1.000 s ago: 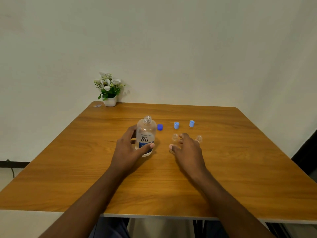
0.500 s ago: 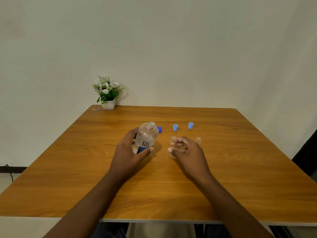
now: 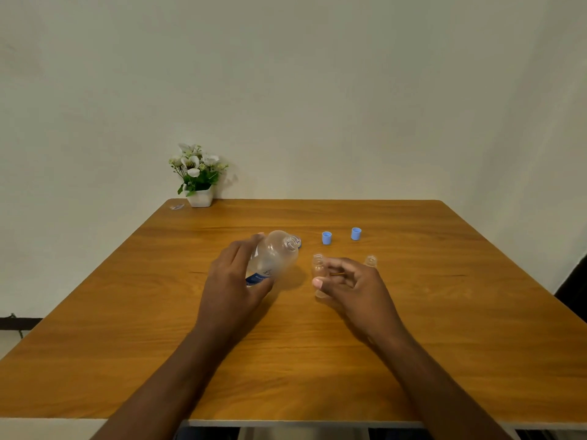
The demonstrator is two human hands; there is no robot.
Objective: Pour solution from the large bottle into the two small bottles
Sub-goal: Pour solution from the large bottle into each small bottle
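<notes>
Left grip curled round clear plastic large bottle, uncapped, threaded neck tilted far-right, mid-table. Right grip pinching clear cylindrical small bottle on glossy wood-grain table. Second small bottle just beyond knuckles.

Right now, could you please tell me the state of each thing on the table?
large bottle: uncapped, tilted, gripped by left hand.
held small bottle: uncapped, upright, in right hand.
other small bottle: uncapped, upright on table.
left light blue cap: off, on table.
right light blue cap: off, on table.
</notes>
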